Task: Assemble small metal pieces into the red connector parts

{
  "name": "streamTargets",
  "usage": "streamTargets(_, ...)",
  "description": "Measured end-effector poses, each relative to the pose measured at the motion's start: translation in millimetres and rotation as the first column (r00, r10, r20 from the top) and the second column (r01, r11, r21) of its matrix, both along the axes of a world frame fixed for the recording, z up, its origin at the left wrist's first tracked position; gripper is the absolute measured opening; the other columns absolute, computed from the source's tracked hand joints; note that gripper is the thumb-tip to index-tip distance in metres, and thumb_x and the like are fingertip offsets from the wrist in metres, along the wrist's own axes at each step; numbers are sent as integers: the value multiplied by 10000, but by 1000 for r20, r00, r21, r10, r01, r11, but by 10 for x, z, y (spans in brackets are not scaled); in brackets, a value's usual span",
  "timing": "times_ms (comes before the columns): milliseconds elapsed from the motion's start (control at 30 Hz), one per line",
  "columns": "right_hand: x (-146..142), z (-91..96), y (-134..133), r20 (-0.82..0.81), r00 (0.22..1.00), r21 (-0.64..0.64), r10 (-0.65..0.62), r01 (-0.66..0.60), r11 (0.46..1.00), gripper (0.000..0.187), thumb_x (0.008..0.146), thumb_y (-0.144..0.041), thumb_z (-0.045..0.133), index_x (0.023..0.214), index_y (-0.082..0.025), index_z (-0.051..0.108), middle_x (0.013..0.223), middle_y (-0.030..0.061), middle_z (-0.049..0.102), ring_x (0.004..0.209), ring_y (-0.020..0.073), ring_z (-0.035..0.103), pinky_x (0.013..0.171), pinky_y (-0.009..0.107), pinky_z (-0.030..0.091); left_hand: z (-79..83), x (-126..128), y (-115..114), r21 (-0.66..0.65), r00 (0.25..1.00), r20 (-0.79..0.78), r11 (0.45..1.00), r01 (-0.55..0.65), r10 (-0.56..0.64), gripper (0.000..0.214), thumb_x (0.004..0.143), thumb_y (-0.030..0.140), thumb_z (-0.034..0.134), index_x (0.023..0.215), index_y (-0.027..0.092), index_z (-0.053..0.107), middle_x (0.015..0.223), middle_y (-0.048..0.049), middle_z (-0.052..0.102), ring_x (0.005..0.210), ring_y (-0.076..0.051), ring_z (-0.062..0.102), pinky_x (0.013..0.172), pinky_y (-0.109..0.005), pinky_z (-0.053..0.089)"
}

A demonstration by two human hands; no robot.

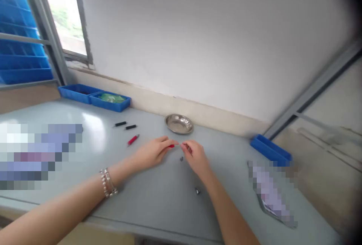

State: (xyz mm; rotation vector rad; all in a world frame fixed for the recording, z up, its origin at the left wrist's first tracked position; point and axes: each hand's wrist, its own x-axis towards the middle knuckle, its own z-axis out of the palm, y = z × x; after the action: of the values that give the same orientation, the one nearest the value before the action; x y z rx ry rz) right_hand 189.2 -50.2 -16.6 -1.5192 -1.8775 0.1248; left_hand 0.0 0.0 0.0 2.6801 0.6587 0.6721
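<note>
Small red part (171, 146) pinched by the left hand (151, 153) mid-desk (158, 196), right hand (196, 158) pressed together just beside it, contents unclear; likely light, stiff, slippery, best held at its ends.

A pale grey workbench (158, 196) is carrying a shallow round stainless-steel dish (179, 124), two short black cylinders (120, 124), a red-and-silver cylindrical part (132, 140), two small dark metal pieces (181, 158), and rectangular blue plastic trays (76, 93) standing along the wall.

The head camera looks forward and down (slightly tilted) across a grey workbench (158, 196) toward the wall (215, 41).
</note>
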Motion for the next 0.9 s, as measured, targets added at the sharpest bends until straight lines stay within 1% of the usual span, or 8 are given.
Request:
streamTargets(200,83,-135,74,96,994,2,-47,47,999,241,867,-309,391,805,-169,578,734,44,546,657,159,511,618,267,389,0,-7,5,18,999,-52,1000,-11,12,285,892,240,314,1074,195,529,888,-63,556,750,-155,559,688,-261,431)
streamTargets(300,80,-158,74,157,986,10,-65,65,998,232,861,-306,393,839,-173,581,777,64,549,725,183,532,644,282,402,-2,-19,15,22,999,-46,1000,9,-8,263,890,241,322,1038,179,530,876,-65,560,750,-158,556,680,-257,427)
streamTargets(367,91,-158,62,206,972,28,-115,111,993,210,847,-300,412,850,-178,583,801,77,548,768,203,537,661,299,405,-6,-26,27,13,999,-30,1000,17,-17,254,889,236,328,1033,174,529,873,-65,558,738,-151,550,674,-248,425)
streamTargets(433,122,-159,47,247,951,35,-188,185,982,191,825,-300,441,864,-180,584,799,83,538,753,215,535,651,312,406,-13,-31,44,3,1000,-14,1000,15,-15,250,888,236,334,1027,171,531,866,-64,556,724,-145,543,668,-243,423)
streamTargets(533,192,-181,40,265,927,2,-265,275,962,219,818,-310,443,923,-170,575,818,91,518,764,227,536,650,323,408,-28,-38,68,-7,1000,20,1000,4,-4,245,889,239,341,1026,165,529,874,-68,557,730,-143,539,684,-247,425)
streamTargets(633,233,-214,48,251,946,-80,-207,234,969,254,816,-344,434,936,-165,570,820,90,503,744,220,540,641,321,413,-44,-47,81,-22,998,63,1000,-15,17,246,892,236,341,1043,155,518,907,-79,559,767,-145,536,709,-249,425)
streamTargets(767,197,-214,22,210,960,-33,-185,196,980,269,823,-355,411,942,-168,563,843,92,506,758,214,544,647,317,414,-68,-54,91,-36,991,110,997,-68,71,260,903,259,321,1060,168,508,928,-81,551,784,-148,538,726,-263,425)
streamTargets(900,169,-182,-27,237,952,-39,-192,206,978,273,821,-359,395,926,-173,566,795,76,523,655,189,541,608,303,407,-94,-57,120,-34,989,126,997,-68,72,246,897,249,339,1053,169,512,919,-78,543,768,-143,532,721,-261,425)
